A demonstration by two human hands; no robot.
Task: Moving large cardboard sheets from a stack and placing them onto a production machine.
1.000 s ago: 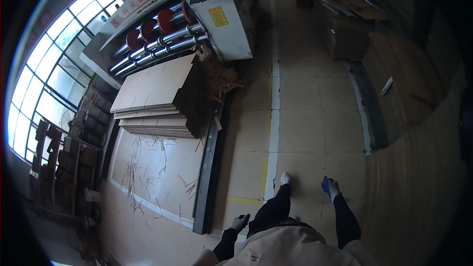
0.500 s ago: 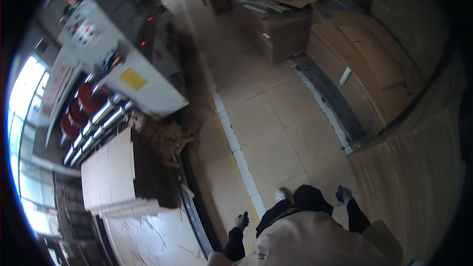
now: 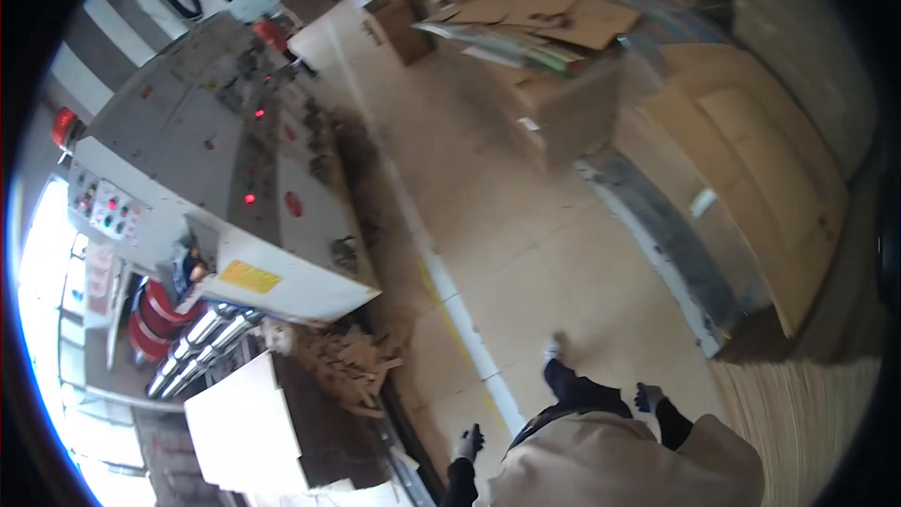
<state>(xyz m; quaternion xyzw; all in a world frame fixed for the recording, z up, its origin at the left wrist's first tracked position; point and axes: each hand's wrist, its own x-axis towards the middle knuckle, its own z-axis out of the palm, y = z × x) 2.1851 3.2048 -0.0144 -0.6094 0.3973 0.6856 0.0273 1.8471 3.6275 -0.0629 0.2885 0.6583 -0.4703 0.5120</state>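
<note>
My left hand (image 3: 467,443), in a grey glove with dark fingertips, hangs at my left side with nothing visible in it. Its fingers look loosely bent and apart. On the other side, my right hand (image 3: 648,398) is held a little away from my body, gloved as well, and its loosely curled fingers show nothing between them. Neither hand touches anything. Nearest to the left hand is a stack of pale boards (image 3: 246,427) beside the machine. A stack of thin sheets (image 3: 798,422) stands to the right of my right hand.
A large grey machine (image 3: 178,160) with red rollers (image 3: 155,319) and lit red buttons lines the left. Wood scraps (image 3: 352,361) lie by its base. A walkway with a white floor line (image 3: 450,310) runs ahead. Cardboard-covered stacks (image 3: 741,150) and a large box (image 3: 563,122) border the right.
I have moved forward along the walkway, and the machine and board stack now sit lower in view. One foot has swung forward. Both hands remain at my sides.
</note>
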